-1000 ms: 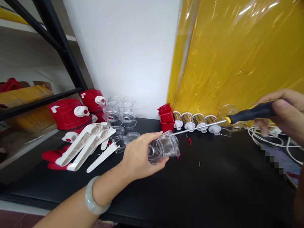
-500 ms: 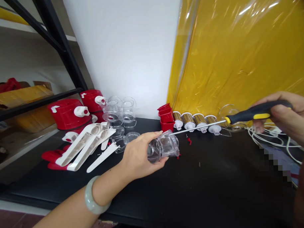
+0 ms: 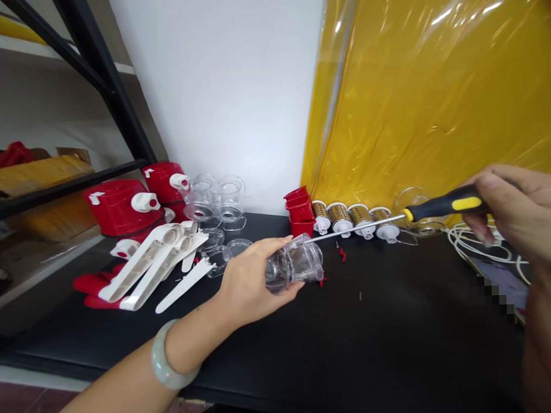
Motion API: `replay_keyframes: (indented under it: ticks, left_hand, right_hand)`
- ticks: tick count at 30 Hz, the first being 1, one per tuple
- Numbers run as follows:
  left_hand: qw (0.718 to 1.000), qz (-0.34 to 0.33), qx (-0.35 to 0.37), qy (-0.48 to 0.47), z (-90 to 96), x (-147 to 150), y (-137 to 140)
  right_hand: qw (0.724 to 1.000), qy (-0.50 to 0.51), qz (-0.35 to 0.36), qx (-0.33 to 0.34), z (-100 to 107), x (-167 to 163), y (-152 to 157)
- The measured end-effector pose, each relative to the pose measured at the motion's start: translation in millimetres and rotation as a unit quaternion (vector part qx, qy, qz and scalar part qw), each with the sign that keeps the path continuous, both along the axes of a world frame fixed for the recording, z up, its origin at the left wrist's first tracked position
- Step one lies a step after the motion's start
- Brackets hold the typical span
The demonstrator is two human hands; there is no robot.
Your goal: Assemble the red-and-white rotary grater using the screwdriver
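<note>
My left hand [image 3: 248, 283] is wrapped round a clear plastic housing [image 3: 300, 263], held on its side above the black table. In my right hand [image 3: 513, 207] is a screwdriver [image 3: 447, 206] with a black and yellow handle. Its long metal shaft slants down to the left, and the tip meets the upper edge of the housing; the exact point of contact is too small to make out. Below the housing a small red piece [image 3: 323, 282] lies on the table, and another red piece [image 3: 342, 254] is just to its right.
Red bases [image 3: 122, 206], white handle parts [image 3: 142, 277] and clear housings [image 3: 230, 199] stand at the left. Behind my hands are stacked red cups [image 3: 300, 211] and several grater drums [image 3: 341, 218]. A white cable [image 3: 466, 242] and a phone-like device [image 3: 504, 283] lie at the right.
My right hand has turned on the screwdriver handle, its grip and the yellow patch looking different. The left hand and the housing stay nearly in place.
</note>
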State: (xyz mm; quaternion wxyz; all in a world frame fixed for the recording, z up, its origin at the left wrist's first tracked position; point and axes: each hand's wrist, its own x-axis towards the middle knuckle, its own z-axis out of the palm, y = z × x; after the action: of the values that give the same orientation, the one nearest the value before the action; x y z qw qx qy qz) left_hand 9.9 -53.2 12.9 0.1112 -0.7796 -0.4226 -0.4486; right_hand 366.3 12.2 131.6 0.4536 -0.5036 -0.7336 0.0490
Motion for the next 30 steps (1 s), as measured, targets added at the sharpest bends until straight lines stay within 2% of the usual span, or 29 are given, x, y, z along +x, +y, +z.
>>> replay_keyframes:
  ticks: [3,9,17,23,30]
  left_hand:
    - [1.000,0.002,0.004,0.004,-0.1,0.2,0.5]
    - [1.000,0.010,0.011,0.009,-1.1,-1.4,2.3]
    - [0.999,0.023,0.028,0.039,0.1,-1.4,3.5]
    - [0.995,0.047,0.055,0.070,1.9,-2.0,4.9]
    - [0.991,0.054,0.095,0.081,1.8,-4.3,6.3]
  right_hand:
    - [0.999,0.026,-0.024,-0.013,-0.2,-8.4,-0.6]
    - [0.985,0.140,-0.075,-0.064,-1.3,-24.8,2.9]
    - [0.987,0.114,-0.087,-0.077,-6.5,-18.0,14.7]
    - [0.986,0.109,-0.093,-0.090,-6.1,-24.8,15.3]
    - [0.978,0.185,-0.060,-0.072,-10.2,-28.4,15.7]
